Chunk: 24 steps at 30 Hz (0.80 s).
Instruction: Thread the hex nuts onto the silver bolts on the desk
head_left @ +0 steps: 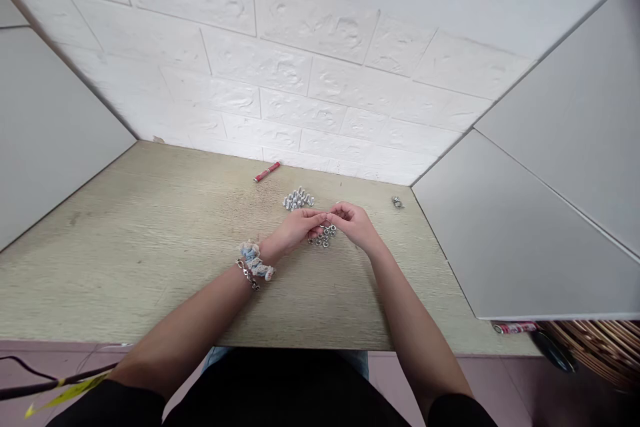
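Observation:
My left hand and my right hand meet fingertip to fingertip over the wooden table. Both are pinched closed; whatever sits between the fingers is too small and covered to name. Just below the fingers lie several metal nuts, partly hidden by my left hand. Behind my left hand stands a cluster of several silver bolts. A scrunchie and a chain bracelet are on my left wrist.
A red marker lies near the white brick-pattern wall. Small metal pieces rest at the right, by the grey panel. The table ends close to my body. Beyond its right front corner are a red tube and coiled copper-coloured material.

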{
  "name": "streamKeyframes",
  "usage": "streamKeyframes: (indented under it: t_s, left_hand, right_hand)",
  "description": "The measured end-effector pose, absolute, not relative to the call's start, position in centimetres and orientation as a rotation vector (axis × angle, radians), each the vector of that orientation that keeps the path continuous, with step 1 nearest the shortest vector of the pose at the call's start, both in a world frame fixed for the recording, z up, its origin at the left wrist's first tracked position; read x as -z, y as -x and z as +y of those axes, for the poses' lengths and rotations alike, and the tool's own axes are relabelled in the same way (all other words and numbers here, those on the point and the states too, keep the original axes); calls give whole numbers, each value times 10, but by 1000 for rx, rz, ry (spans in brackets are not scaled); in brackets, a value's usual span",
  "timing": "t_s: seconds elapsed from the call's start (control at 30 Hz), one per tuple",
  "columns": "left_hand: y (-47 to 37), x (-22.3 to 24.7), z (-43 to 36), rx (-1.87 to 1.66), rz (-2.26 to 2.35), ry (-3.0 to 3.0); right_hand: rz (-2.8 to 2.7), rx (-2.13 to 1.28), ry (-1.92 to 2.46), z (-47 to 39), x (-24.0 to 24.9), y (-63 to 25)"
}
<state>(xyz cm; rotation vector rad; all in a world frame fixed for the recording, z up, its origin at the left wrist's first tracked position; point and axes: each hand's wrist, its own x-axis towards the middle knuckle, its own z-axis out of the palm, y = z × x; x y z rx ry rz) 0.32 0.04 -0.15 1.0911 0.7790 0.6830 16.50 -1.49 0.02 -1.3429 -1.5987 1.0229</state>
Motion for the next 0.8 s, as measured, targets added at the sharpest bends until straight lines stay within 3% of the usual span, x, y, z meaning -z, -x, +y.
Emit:
streamKeyframes:
  t_s: [0.17,0.33,0.8]
  left_hand:
    - [-1,-6,-5,-430,942,-1328]
    - [-1,-11,-14,-83,749,-1522]
    - [-4,-1,-15,-35,651,-1581]
  right_hand:
    - [-1579,-916,1439,-6,-5,-167]
    - [-1774,-633,1614,8,-1,-153]
    - [-2147,-270,1803,22,7,-127]
